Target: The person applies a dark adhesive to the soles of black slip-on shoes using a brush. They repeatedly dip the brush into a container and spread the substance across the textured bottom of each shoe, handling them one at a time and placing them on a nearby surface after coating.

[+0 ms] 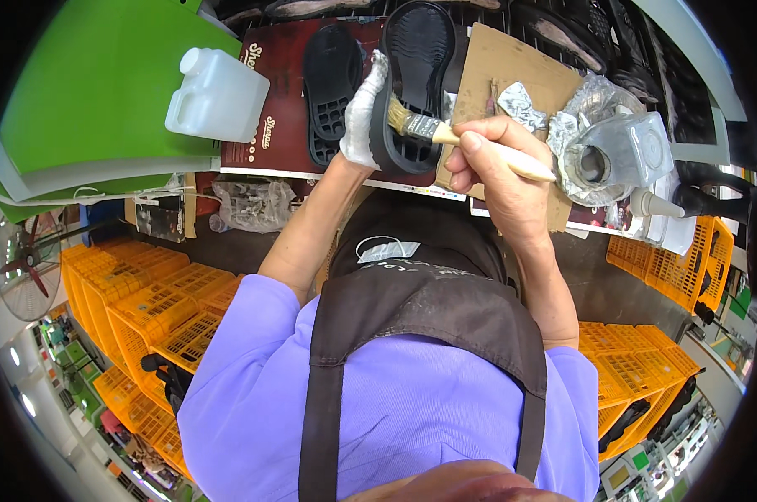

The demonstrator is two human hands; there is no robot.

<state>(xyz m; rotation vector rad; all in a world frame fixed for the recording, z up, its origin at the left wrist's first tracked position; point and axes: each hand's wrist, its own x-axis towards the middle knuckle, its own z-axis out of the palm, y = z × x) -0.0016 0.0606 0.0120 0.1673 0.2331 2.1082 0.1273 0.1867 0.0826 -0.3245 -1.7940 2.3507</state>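
Right grip [502, 163] is pinching the brush [439, 132] by its handle; right black sole [420, 58] is sitting over dark red board [282, 84]. White-wrapped left grip [363, 117] is lining its edge, hold unclear; if slack, brushing could be shifting it, smearing.

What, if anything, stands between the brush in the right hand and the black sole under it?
Nothing visible does. The right hand holds the brush with its bristles over the sole. The white-covered left hand is along the sole's left side, not between them.
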